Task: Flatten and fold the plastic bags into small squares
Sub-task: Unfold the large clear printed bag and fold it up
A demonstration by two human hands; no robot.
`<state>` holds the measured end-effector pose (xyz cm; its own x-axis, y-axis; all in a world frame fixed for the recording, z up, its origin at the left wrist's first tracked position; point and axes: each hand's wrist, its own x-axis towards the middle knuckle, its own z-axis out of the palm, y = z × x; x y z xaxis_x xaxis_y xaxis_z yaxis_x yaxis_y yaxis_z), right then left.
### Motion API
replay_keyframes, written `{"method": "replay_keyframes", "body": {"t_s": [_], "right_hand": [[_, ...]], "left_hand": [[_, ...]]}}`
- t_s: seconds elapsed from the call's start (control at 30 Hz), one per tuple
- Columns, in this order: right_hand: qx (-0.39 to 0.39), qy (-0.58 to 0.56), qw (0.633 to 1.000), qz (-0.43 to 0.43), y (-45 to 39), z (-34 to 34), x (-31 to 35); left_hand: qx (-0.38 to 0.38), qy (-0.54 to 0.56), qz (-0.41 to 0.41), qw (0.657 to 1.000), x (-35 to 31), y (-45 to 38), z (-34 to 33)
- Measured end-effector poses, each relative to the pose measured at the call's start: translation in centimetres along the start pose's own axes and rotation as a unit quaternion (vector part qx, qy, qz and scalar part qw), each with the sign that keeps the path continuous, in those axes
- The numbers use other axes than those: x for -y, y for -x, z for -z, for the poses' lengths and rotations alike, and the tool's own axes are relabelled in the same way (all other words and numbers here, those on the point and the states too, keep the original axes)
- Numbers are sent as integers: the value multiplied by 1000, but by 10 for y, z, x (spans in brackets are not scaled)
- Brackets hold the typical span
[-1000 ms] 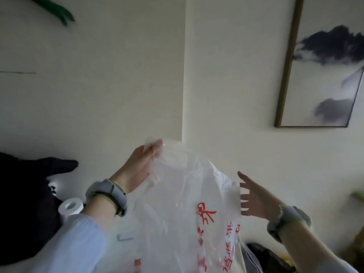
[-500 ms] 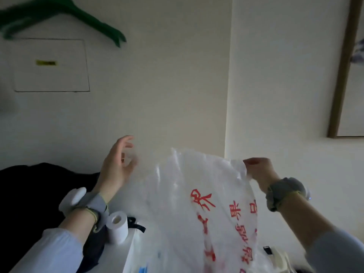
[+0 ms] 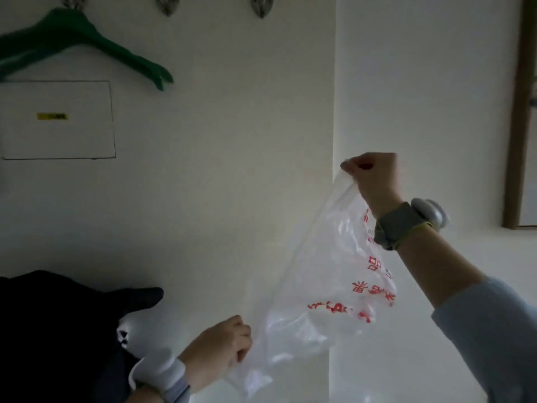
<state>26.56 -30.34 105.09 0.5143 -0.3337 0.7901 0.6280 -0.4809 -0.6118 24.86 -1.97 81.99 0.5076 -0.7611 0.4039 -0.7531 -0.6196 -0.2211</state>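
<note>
A clear plastic bag (image 3: 325,289) with red printed characters hangs stretched in the air in front of a white wall. My right hand (image 3: 373,178) is raised high and pinches the bag's upper edge between curled fingers. My left hand (image 3: 220,344) is low at the bottom centre and grips the bag's lower edge in a fist. The bag runs slantwise between the two hands, wrinkled and partly bunched near the bottom.
A green hanger (image 3: 84,42) hangs from hooks at the upper left above a white wall panel (image 3: 58,120). Dark clothing (image 3: 58,330) lies at the lower left. A picture frame (image 3: 520,112) runs along the right edge.
My right hand has risen, still pinching the bag's edge. My left hand, open beside the bag half a second ago, has dropped and closed on its lower edge. The view has shifted.
</note>
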Motion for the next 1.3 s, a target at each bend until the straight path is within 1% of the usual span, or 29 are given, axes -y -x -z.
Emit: {"method": "replay_keyframes", "body": {"t_s": [0.03,0.07,0.13,0.17,0.2,0.23,0.27,0.3,0.33,0.37,0.4,0.43,0.47,0.53,0.6,0.67,0.7,0.77,0.8,0.83,0.87,0.9,0.93,0.97,1.0,1.03,1.07,1.2,1.3], "right_hand": [[-13,20,999,27,-5,-2,6],[-21,37,998,50,-8,-6,10],[-15,78,993,87,-11,-13,20],[-12,104,989,107,-11,-15,25],[-8,124,984,128,-13,-16,28],[-4,140,979,149,-15,-16,32],[5,148,975,165,-17,-15,35],[25,144,973,177,-16,-15,39],[49,139,972,183,-16,-16,42],[74,139,969,190,-12,-21,46],[93,146,965,198,-8,-25,48],[109,156,960,207,-2,-31,50],[119,163,956,215,4,-38,53],[131,156,955,217,16,-49,61],[142,130,961,198,25,-53,67],[183,98,966,154,33,-53,69],[216,56,968,111,35,-52,69],[268,-86,960,-1,36,-43,68],[269,-144,952,-36,34,-37,65],[263,-154,951,-51,30,-32,60],[271,-124,953,-55,27,-27,54],[306,-74,948,-54,26,-25,46],[364,-27,929,-54,27,-25,37],[427,3,902,-61,32,-27,29],[474,23,877,-68,39,-32,23],[496,36,864,-72,46,-36,18],[494,43,866,-70,51,-42,16],[431,34,901,-45,56,-55,19],[449,76,890,-6,58,-59,27]], "left_hand": [[8,9,-4,1000,3,-6,-7],[32,25,-4,999,3,-13,-7],[61,-38,9,997,9,-25,-8],[84,-72,52,993,16,-28,2],[78,-59,92,991,28,-29,8],[117,-8,155,981,41,-29,16],[108,76,205,970,51,-35,31],[25,148,234,961,55,-40,50],[-94,217,248,940,52,-51,73],[-195,267,240,913,48,-62,88],[-242,297,211,899,39,-78,104],[-246,327,175,895,26,-94,120],[-232,350,156,894,13,-110,134],[-234,361,158,889,-1,-134,151],[-287,325,162,886,-8,-147,155],[-329,289,175,882,-8,-147,155],[-334,277,176,884,-6,-143,154],[-318,292,174,885,5,-132,153],[-292,325,174,882,10,-125,153],[-265,368,177,874,13,-118,153],[-245,410,180,860,19,-111,152],[-231,446,187,844,24,-104,152],[-221,475,191,830,29,-98,150],[-209,501,196,816,32,-93,150],[-200,516,201,808,36,-88,149],[-191,523,210,804,37,-86,147],[-186,520,213,806,39,-83,147],[-181,541,196,798,41,-77,152],[-208,547,205,784,43,-76,159]]}}
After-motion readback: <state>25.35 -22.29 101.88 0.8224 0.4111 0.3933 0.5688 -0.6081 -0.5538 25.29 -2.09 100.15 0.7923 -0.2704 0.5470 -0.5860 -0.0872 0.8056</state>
